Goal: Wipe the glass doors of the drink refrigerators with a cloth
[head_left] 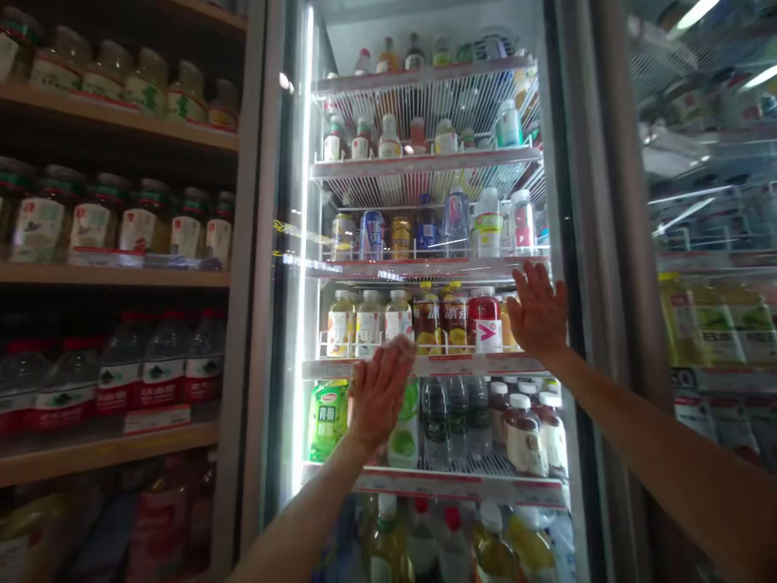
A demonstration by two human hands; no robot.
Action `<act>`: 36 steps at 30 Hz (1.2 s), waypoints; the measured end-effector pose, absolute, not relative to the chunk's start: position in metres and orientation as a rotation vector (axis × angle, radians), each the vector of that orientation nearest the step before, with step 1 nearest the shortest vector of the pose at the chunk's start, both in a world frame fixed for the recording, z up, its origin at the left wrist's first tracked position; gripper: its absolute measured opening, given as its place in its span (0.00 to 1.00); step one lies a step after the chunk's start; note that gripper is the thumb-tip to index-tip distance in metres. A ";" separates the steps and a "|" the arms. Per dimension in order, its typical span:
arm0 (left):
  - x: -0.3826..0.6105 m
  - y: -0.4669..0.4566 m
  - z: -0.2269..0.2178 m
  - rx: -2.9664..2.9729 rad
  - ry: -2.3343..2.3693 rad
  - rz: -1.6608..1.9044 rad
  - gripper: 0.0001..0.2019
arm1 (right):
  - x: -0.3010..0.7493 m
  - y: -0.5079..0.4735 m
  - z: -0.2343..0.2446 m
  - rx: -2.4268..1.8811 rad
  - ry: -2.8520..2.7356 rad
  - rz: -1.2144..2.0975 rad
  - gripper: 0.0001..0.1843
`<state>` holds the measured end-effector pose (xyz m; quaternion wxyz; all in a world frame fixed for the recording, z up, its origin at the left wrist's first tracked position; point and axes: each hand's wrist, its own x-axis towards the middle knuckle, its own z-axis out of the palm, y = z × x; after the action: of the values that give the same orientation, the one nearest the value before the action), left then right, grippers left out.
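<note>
Before me is a tall glass-fronted drinks cooler with a lit inside and reflections across its pane. My left hand is raised to the glass, in front of the lower shelves. Its fingers lie over a crumpled pale pinkish cloth, blurred by motion and mostly hidden under the hand. Higher and to the right, my right hand has its fingers spread, palm towards the pane near the door's right edge, with nothing in it. Behind the glass, a red bottle stands just left of that hand.
Wooden shelves with jars and several red-capped water bottles stand on the left. A metal door frame borders the right side, beside another glass-fronted cooler. Inside the middle cooler, bottles, cans and cartons line wire shelves.
</note>
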<state>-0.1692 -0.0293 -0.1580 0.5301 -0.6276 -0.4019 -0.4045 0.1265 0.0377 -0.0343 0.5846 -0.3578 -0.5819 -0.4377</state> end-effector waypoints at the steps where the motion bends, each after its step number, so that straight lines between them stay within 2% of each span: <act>1: -0.173 -0.029 -0.155 -1.504 -0.949 -0.959 0.25 | 0.127 0.038 -0.034 -0.831 -1.356 -1.023 0.28; 7: -0.218 -0.030 -0.132 -1.059 -1.244 -1.400 0.27 | 0.126 0.038 -0.035 -0.853 -1.377 -1.014 0.28; 9: -0.200 -0.030 -0.134 -1.156 -1.229 -1.316 0.27 | 0.125 0.038 -0.035 -0.855 -1.373 -1.007 0.28; 12: -0.155 -0.028 -0.142 -1.462 -1.021 -0.991 0.28 | 0.125 0.036 -0.034 -0.849 -1.368 -1.013 0.28; 15: -0.135 -0.025 -0.133 -1.574 -0.860 -0.824 0.27 | 0.127 0.034 -0.033 -0.844 -1.375 -1.026 0.28; 17: -0.145 -0.024 -0.114 -1.511 -0.912 -0.908 0.26 | 0.130 0.031 -0.035 -0.834 -1.391 -1.029 0.28; 20: -0.167 -0.023 -0.088 -1.230 -1.155 -1.238 0.26 | 0.134 0.027 -0.042 -0.804 -1.423 -1.026 0.29; 22: -0.168 -0.023 -0.086 -1.139 -1.233 -1.308 0.27 | 0.134 0.024 -0.050 -0.783 -1.440 -1.020 0.29; 27: -0.133 -0.024 -0.122 -1.579 -0.755 -0.703 0.30 | 0.130 0.016 -0.069 -0.736 -1.493 -1.034 0.29; 30: -0.130 -0.024 -0.118 -1.656 -0.652 -0.571 0.27 | 0.134 0.009 -0.074 -0.701 -1.558 -1.076 0.30; 36: -0.133 -0.018 -0.073 -1.316 -1.192 -1.193 0.27 | 0.149 0.005 -0.083 -0.726 -1.559 -1.038 0.31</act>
<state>-0.1332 -0.0183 -0.0728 0.4805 -0.5396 -0.4885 -0.4892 0.1494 0.0048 -0.0827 0.5367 -0.3050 -0.6549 -0.4360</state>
